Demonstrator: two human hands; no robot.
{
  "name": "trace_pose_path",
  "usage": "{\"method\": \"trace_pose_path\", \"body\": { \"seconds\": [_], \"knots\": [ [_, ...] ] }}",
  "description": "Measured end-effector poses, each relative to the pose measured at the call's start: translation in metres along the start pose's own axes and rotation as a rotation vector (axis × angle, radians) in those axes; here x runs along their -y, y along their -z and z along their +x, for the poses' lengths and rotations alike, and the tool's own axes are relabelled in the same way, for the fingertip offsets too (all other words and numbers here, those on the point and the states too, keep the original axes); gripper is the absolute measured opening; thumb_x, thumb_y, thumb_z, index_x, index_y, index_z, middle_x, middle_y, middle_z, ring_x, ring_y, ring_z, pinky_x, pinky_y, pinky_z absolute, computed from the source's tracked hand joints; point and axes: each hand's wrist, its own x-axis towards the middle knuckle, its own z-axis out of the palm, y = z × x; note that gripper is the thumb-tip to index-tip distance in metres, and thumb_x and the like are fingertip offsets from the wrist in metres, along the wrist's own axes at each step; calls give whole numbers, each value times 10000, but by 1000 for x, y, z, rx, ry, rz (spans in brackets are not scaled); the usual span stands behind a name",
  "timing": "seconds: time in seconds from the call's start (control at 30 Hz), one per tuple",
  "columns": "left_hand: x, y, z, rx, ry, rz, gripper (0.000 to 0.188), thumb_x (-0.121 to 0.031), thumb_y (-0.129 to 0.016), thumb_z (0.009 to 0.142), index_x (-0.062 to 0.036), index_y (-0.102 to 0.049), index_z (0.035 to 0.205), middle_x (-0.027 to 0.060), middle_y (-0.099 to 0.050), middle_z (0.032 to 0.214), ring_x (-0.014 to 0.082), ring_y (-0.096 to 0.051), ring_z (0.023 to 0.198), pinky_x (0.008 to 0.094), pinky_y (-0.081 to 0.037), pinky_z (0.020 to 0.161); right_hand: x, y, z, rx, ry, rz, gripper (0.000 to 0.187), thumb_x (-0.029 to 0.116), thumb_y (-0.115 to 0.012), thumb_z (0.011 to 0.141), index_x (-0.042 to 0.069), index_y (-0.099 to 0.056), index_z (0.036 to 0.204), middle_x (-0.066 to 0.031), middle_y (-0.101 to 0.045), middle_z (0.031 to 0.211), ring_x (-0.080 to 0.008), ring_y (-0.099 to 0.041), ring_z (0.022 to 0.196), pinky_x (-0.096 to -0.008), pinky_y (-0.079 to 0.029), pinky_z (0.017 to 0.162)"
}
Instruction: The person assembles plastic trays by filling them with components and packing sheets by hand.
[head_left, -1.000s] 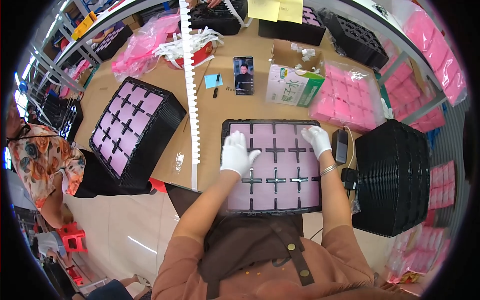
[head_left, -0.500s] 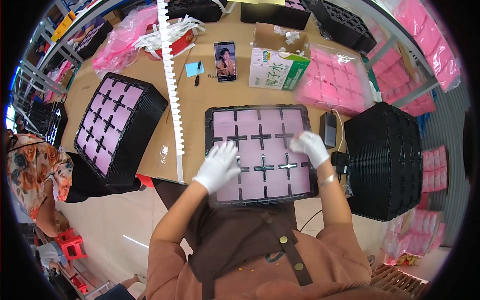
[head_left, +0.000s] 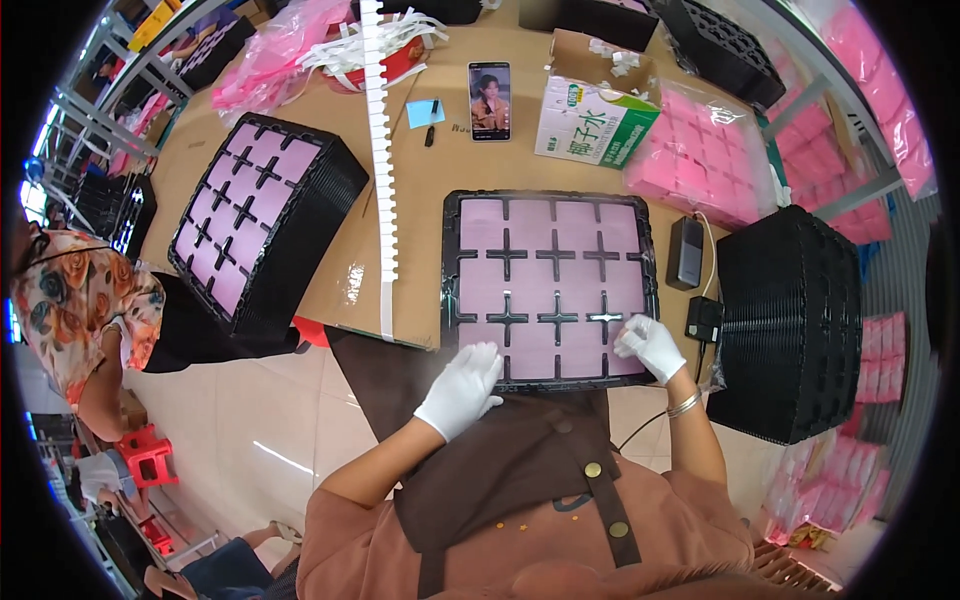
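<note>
1. Tray, black with raised crosses, lay in the middle of the frame on a brown table. Flat lavender pieces filled it, set in rows between the crosses.

2. The left hand, in a white glove, hung at the tray's lower left corner. Its fingers were straightened and close together, and I saw nothing in it. I couldn't tell whether the fingertips touched the rim.

3. The right hand, gloved too, was over the tray's lower right part, fingers bent inward. From where I stood, I couldn't tell whether they pinched anything.

4. Just right of the tray I saw a dark oblong box with a white cable, and below it a black plug. Farther right stood a tall stack of black trays.

5. Toward the upper right stood a white and green carton, with pink pieces in clear plastic beside it.

6. A phone with its screen lit was at the upper middle. A long notched white strip ran down left of it.

7. At the left of the frame was another lavender-filled stack; beyond it, a co-worker in a flowered top.
</note>
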Motion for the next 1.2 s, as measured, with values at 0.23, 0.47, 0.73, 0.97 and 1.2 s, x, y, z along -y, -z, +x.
{"method": "trace_pose_path", "body": {
  "seconds": [0.23,0.47,0.73,0.97,1.2],
  "knots": [
    [15,1,-18,-377,784,-593,465,-187,-696,737,17,-518,1116,151,-546,961,305,-570,797,382,-473,738,1,17,-14,-765,254,-848,331,235,-625,823,-68,-610,956,-222,-629,841,-334,-628,805,-386,-492,714],
    [6,-6,-5,-534,869,-1029,338,-22,-641,728,35,-487,1024,101,-550,852,119,-541,702,256,-458,622,1,16,-4,-826,274,-801,353,305,-567,847,-40,-634,814,-243,-612,818,-405,-579,764,-435,-447,718],
    [43,79,-72,-1116,697,-1079,432,-41,-612,759,-24,-419,1145,53,-466,1025,144,-468,983,305,-394,896,77,-31,-11,-449,516,128,330,341,-526,914,23,-611,936,3,-563,722,-51,-486,598,-190,-383,532],
    [187,133,-152,-1661,827,-983,411,-18,-528,826,18,-407,1218,113,-550,1072,177,-551,918,307,-457,833,124,-187,89,278,192,282,417,192,-549,877,-8,-440,1227,-153,-564,1122,-210,-634,758,-295,-514,671],
    [275,102,-186,-1499,1303,-597,479,-86,-575,788,42,-427,1226,149,-550,1128,223,-542,982,327,-425,876,86,-327,169,288,-311,658,124,60,-503,877,-20,-499,972,-169,-566,916,-329,-612,782,-383,-549,631]
  ]
}}
